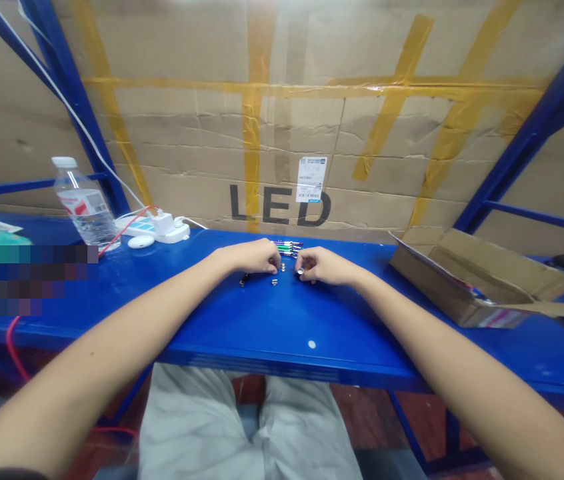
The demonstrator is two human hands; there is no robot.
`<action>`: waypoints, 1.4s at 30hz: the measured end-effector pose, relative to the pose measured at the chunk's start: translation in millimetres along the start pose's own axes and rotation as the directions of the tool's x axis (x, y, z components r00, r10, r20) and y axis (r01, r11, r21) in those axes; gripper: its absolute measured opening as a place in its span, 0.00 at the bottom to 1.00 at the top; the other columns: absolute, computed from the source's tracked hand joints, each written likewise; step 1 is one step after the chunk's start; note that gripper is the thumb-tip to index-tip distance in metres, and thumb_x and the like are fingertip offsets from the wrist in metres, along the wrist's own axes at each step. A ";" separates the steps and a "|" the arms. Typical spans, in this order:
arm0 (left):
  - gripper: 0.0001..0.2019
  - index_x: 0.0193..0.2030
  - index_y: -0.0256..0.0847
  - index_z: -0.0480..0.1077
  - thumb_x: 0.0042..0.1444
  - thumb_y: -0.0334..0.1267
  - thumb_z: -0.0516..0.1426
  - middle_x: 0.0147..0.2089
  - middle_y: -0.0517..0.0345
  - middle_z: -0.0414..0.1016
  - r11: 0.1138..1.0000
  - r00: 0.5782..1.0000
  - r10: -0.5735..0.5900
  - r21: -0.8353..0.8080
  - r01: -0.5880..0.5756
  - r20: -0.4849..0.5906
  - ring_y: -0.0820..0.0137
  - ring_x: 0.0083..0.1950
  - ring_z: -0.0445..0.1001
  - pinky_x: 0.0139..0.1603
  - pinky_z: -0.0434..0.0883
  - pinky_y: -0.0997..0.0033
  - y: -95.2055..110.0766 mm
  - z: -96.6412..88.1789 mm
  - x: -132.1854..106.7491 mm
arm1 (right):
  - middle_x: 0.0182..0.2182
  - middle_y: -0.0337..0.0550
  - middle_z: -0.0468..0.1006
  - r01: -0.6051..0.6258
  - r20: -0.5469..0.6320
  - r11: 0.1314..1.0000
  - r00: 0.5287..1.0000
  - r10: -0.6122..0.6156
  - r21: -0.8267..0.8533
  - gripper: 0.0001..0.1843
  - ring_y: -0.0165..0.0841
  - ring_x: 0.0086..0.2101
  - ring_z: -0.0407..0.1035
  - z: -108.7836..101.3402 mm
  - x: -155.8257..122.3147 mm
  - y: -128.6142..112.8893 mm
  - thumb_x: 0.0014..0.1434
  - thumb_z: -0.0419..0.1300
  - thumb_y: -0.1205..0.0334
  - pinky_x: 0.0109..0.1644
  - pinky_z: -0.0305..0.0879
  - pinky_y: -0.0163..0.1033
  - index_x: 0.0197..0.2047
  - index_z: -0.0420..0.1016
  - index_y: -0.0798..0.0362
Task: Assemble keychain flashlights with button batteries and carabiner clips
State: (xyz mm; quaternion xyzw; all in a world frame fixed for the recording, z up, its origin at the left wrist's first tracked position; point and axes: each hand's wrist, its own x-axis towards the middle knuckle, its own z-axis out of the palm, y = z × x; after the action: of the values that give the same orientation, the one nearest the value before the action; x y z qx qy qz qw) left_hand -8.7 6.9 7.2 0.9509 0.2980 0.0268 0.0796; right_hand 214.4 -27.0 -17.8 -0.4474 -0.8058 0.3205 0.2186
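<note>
On the blue tabletop [272, 320], my right hand [323, 265] pinches a small round silvery piece [301, 271] between thumb and fingers. My left hand [263, 256] is closed, its fingertips down at the table; whatever they hold, if anything, is too small to name. Beside those fingertips lie several tiny metal pieces [283, 267], and another shiny small part [275, 282] sits nearer to me. A small dark part [243, 280] lies under my left wrist. Behind both hands is a row of slim shiny coloured sticks [286, 248], purple and green, partly hidden by the hands.
An open cardboard box [442, 293] stands at the right. To the left are a water bottle [85, 203], a white power strip [175, 230] with cables, and a round white object [141, 241]. A white disc [312, 345] lies near the front edge. Large taped cardboard [202, 153] closes the back.
</note>
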 end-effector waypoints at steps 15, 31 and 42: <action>0.04 0.34 0.37 0.77 0.55 0.34 0.60 0.34 0.57 0.78 0.980 0.927 0.078 -0.145 -0.139 -0.366 0.72 0.35 0.74 0.37 0.66 0.74 15.2 -1.3 2.4 | 0.25 0.36 0.73 -0.007 -0.017 0.998 1.000 0.008 0.058 0.10 0.27 0.23 0.67 0.1 2.2 3.1 0.45 0.62 0.72 0.25 0.63 0.32 0.33 0.68 0.53; 0.04 0.36 0.38 0.77 0.58 0.32 0.59 0.35 0.55 0.78 0.950 0.864 0.236 -0.079 -0.301 -0.445 0.71 0.38 0.74 0.41 0.69 0.72 23.4 -0.4 4.9 | 0.26 0.37 0.73 0.020 -0.003 0.987 1.000 -0.020 0.159 0.11 0.28 0.25 0.68 -1.5 0.8 4.3 0.45 0.64 0.69 0.28 0.69 0.34 0.32 0.68 0.54; 0.09 0.40 0.40 0.80 0.54 0.31 0.59 0.39 0.54 0.81 1.000 0.996 -0.014 -0.023 0.012 -0.087 0.69 0.37 0.74 0.41 0.65 0.73 -29.0 3.7 0.9 | 0.27 0.38 0.75 -0.027 0.003 0.989 1.000 0.027 0.144 0.11 0.29 0.27 0.70 -1.6 2.0 3.7 0.45 0.66 0.69 0.28 0.70 0.33 0.32 0.68 0.53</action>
State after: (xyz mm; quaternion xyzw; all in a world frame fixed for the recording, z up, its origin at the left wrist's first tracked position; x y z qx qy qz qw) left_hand -23.9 30.4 -1.3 0.9459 0.3069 0.0710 0.0776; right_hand 216.6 -23.3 -19.2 -0.4413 -0.7745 0.3810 0.2455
